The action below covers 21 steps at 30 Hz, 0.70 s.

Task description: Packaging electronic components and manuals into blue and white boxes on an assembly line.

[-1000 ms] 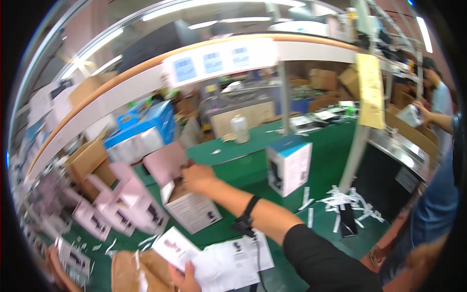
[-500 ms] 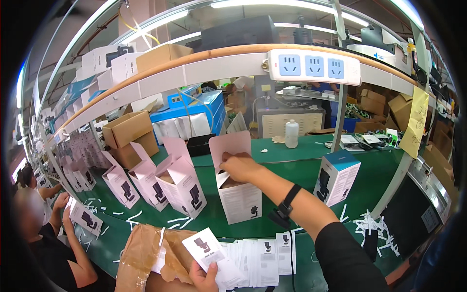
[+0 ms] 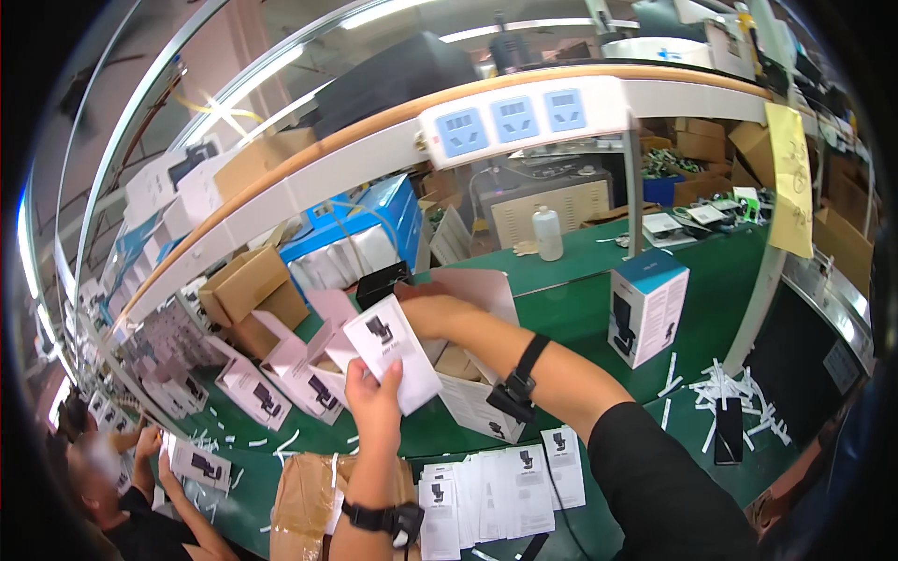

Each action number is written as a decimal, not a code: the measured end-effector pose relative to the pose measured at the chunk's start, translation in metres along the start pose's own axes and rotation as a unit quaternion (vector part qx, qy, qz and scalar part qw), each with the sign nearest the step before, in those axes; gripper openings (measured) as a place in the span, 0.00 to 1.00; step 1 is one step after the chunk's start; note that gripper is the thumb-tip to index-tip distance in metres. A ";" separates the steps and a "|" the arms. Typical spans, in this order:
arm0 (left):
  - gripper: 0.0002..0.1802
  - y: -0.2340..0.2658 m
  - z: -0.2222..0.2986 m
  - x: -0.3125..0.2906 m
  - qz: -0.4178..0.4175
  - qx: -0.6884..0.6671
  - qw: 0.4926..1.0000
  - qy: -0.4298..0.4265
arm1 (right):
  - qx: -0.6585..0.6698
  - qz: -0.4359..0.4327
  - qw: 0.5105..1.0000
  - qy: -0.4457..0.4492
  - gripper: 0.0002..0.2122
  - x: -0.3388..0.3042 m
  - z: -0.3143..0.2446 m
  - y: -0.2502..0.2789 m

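My left hand (image 3: 376, 397) is closed on a white leaflet (image 3: 400, 360) with a dark device printed on it, held up before the open boxes. My right hand (image 3: 426, 313) is behind the leaflet's upper edge, with its fingers mostly hidden; whether they grip anything cannot be made out. Just below the right forearm stands an open white box (image 3: 482, 407), tilted in this view, with its pinkish flap (image 3: 486, 285) raised and brown cardboard inside. More open white boxes (image 3: 309, 393) stand in a row to its left. Several leaflets (image 3: 491, 500) lie spread near the front edge.
A closed box with a blue top (image 3: 645, 309) stands at right. Paper strips (image 3: 739, 411) lie around a dark phone (image 3: 728, 435). A torn brown carton (image 3: 304, 496) sits at front left. A power strip (image 3: 524, 117) hangs overhead. A co-worker (image 3: 140, 505) holds a box at left.
My left hand has raised the leaflet up and in front of the boxes. My right hand has come out of the open box toward its left side. The whole view has shifted and tilted.
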State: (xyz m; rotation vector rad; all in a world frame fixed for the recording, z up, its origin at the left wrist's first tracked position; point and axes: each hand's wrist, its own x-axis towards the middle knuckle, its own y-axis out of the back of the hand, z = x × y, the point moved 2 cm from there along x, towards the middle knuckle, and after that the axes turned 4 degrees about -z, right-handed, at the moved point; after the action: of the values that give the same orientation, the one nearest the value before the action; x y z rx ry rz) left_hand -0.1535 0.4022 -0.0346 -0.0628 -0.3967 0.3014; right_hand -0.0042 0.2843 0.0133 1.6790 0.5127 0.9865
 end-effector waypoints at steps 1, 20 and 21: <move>0.21 -0.009 -0.006 0.014 -0.012 0.001 1.000 -0.002 | 0.012 0.042 0.999 -0.033 0.19 -0.010 0.000 0.003; 0.35 -0.042 -0.098 0.069 0.026 0.280 0.938 -0.201 | 0.157 0.305 0.904 -0.256 0.10 -0.270 -0.015 0.003; 0.33 -0.043 -0.086 0.067 -0.005 0.299 0.930 -0.213 | 0.171 0.320 0.899 -0.247 0.12 -0.269 -0.017 0.003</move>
State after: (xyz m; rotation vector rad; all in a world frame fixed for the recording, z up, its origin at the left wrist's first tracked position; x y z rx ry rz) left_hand -0.0494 0.3812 -0.0845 0.6149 -0.7214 0.4170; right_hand -0.1700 0.0926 -0.0771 2.4008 -0.2497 0.8907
